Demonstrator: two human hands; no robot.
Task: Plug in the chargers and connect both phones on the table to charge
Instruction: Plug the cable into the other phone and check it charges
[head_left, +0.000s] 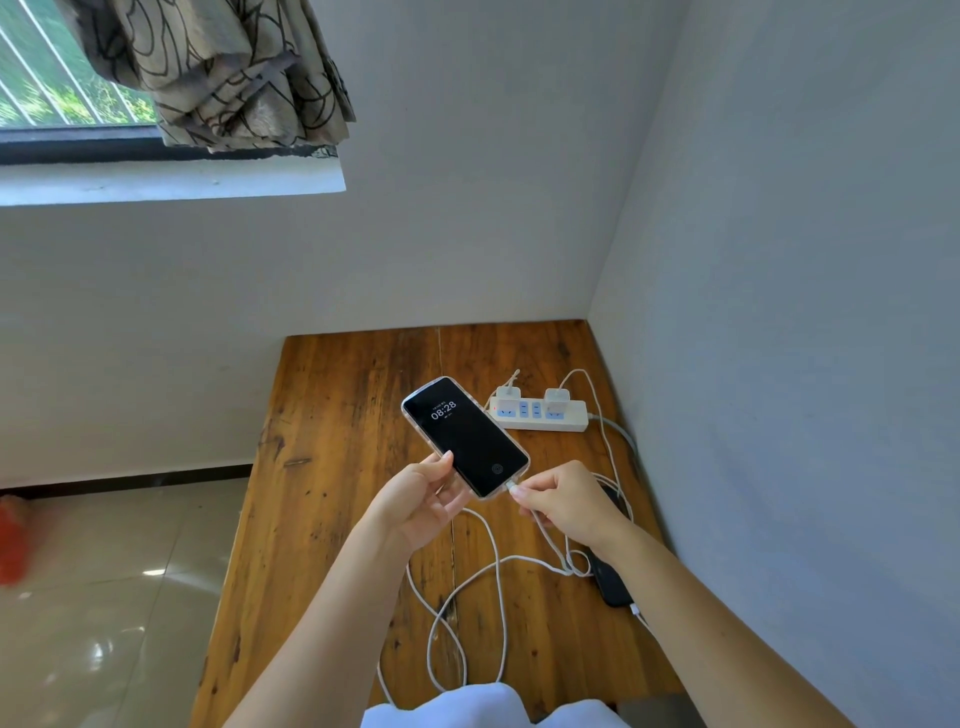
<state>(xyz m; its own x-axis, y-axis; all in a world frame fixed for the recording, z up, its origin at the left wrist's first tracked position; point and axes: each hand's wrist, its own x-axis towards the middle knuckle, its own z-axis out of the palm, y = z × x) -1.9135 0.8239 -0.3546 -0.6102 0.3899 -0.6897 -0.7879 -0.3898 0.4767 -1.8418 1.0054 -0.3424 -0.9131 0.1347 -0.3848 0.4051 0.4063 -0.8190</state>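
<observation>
Centre frame, my left hand (431, 493) grips the lit phone (464, 435) steady above the table (332, 467) while my right hand (563, 501) pinches the cable plug (513, 488) at its port, seemingly seated.

Brown table (337, 467) – white power strip (540, 415) – black-screened phone (465, 436).

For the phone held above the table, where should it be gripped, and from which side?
Grip the phone by its long edges near the lower end, coming from the left, as the left hand does. It tilts screen-up, and the right hand holds the cable plug at its bottom edge, so that end is taken.
</observation>
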